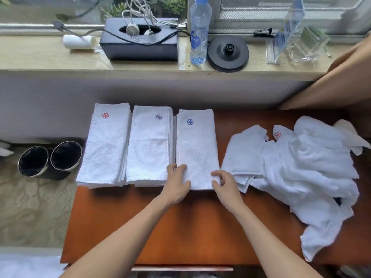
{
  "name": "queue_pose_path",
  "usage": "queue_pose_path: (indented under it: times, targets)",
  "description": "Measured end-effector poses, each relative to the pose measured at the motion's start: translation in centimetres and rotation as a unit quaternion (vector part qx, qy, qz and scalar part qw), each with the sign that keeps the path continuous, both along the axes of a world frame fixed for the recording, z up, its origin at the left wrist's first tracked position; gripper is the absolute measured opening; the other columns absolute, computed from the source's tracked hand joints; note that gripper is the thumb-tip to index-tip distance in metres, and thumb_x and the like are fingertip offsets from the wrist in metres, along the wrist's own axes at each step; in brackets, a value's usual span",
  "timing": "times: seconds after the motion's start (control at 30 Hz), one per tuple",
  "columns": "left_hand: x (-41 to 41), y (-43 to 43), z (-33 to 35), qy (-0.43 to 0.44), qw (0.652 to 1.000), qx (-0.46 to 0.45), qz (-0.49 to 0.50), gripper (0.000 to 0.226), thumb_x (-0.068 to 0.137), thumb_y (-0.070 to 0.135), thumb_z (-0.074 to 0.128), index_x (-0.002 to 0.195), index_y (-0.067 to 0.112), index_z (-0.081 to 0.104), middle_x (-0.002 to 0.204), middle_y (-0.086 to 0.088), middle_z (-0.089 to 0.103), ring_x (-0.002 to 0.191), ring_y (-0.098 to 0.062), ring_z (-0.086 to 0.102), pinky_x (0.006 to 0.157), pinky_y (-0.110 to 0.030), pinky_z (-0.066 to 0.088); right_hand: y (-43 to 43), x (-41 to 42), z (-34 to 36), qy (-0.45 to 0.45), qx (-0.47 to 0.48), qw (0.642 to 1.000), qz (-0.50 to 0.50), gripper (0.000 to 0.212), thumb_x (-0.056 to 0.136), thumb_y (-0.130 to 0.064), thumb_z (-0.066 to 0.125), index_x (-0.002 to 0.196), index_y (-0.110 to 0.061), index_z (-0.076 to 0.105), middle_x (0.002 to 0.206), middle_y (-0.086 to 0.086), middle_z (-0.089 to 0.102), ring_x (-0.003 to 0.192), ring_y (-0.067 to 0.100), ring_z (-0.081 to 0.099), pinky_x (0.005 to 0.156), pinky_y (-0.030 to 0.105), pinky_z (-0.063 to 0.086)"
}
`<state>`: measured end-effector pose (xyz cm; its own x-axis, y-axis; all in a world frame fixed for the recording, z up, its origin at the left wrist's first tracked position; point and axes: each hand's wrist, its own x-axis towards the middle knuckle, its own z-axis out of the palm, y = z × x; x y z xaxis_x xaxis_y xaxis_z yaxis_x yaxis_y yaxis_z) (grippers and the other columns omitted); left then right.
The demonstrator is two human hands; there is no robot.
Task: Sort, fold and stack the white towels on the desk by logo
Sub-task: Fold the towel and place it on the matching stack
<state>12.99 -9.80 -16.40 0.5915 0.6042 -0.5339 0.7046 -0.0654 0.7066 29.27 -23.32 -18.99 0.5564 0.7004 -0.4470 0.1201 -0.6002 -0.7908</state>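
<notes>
Lying side by side on the reddish wooden desk (160, 227), three folded white lots are seen. The red-logo stack (104, 145) is on the left and the dark-logo stack (149, 147) in the middle. The blue-logo towel (195, 145) is on the right, just beside the middle stack. The near end of the blue-logo towel is touched by both hands. The left hand (177, 182) is laid on its near left corner, fingers relaxed and slightly spread. Its near right corner is pinched between thumb and fingers of the right hand (225, 184). A pile of unfolded towels (311, 173) is heaped at the right of the desk, one red logo showing. A black tissue box (138, 43), a water bottle (199, 31) and a kettle base (227, 53) are set on the ledge behind.
</notes>
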Motion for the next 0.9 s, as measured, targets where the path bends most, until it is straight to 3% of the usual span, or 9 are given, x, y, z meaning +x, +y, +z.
queue_pose_path:
  times: [0.1,0.13,0.2,0.3,0.5,0.67,0.9]
  targets:
    - [-2.0,-2.1,1.1,0.036,0.999,0.016,-0.021,0.056,0.098,0.02,0.055,0.151,0.021,0.037,0.149,0.007,0.01,0.102,-0.022,0.062,0.08,-0.024,0.053,-1.7,-0.9,1.2,-0.007,-0.027,0.999,0.021,0.027,0.096,-0.016,0.06,0.113,-0.037,0.061,0.115,-0.013,0.052,0.095,0.001,0.057,0.079,0.005,0.042]
    - [-2.6,-2.7,1.5,0.041,0.998,0.023,-0.031,0.057,0.098,0.021,0.055,0.152,0.02,0.037,0.152,0.006,0.01,0.106,-0.023,0.061,0.081,-0.022,0.05,-2.3,-1.3,1.6,-0.008,-0.032,0.999,0.028,0.028,0.096,-0.015,0.06,0.116,-0.034,0.061,0.116,-0.01,0.053,0.094,0.002,0.058,0.077,0.005,0.042]
    - [-3.9,-3.7,2.7,0.043,0.995,0.051,-0.07,0.058,0.098,0.021,0.056,0.153,0.017,0.037,0.155,0.0,0.013,0.13,-0.027,0.049,0.096,-0.022,0.043,-3.7,-2.4,2.8,-0.015,-0.037,0.998,0.045,0.03,0.098,-0.013,0.057,0.124,-0.027,0.061,0.122,-0.006,0.052,0.097,0.001,0.059,0.078,0.007,0.043]
    - [-5.4,-4.9,3.8,0.076,0.982,0.109,-0.136,0.058,0.097,0.022,0.057,0.152,0.017,0.04,0.159,-0.009,0.021,0.143,-0.031,0.035,0.117,-0.04,0.034,-6.1,-4.2,4.3,-0.016,-0.045,0.998,0.052,0.033,0.1,-0.014,0.054,0.131,-0.024,0.061,0.126,-0.007,0.051,0.103,0.001,0.058,0.08,0.009,0.042]
    - [-7.9,-7.6,4.7,0.077,0.93,0.263,-0.244,0.058,0.1,0.033,0.054,0.155,0.026,0.037,0.163,0.002,0.029,0.15,-0.023,0.022,0.122,-0.043,0.015,-11.8,-7.1,7.0,-0.075,-0.058,0.993,0.064,0.038,0.105,-0.026,0.05,0.142,-0.025,0.054,0.144,-0.01,0.048,0.133,0.008,0.046,0.114,0.031,0.038]
    - [-9.1,-10.3,4.9,0.068,0.881,0.332,-0.33,0.059,0.105,0.047,0.043,0.159,0.025,0.031,0.169,-0.001,0.019,0.157,-0.025,0.01,0.125,-0.051,0.004,-16.8,-9.6,8.9,-0.135,-0.102,0.986,0.006,0.041,0.107,-0.038,0.047,0.146,-0.028,0.051,0.151,-0.01,0.046,0.139,0.012,0.043,0.117,0.035,0.039]
    - [-7.2,-16.5,6.1,0.013,0.843,0.337,-0.419,0.06,0.107,0.054,0.023,0.16,0.026,0.028,0.171,-0.002,0.014,0.158,-0.025,0.003,0.126,-0.055,-0.001,-24.6,-12.2,10.9,-0.164,-0.126,0.973,-0.101,0.037,0.108,-0.04,0.047,0.143,-0.031,0.052,0.148,-0.012,0.048,0.137,0.01,0.046,0.116,0.035,0.041]
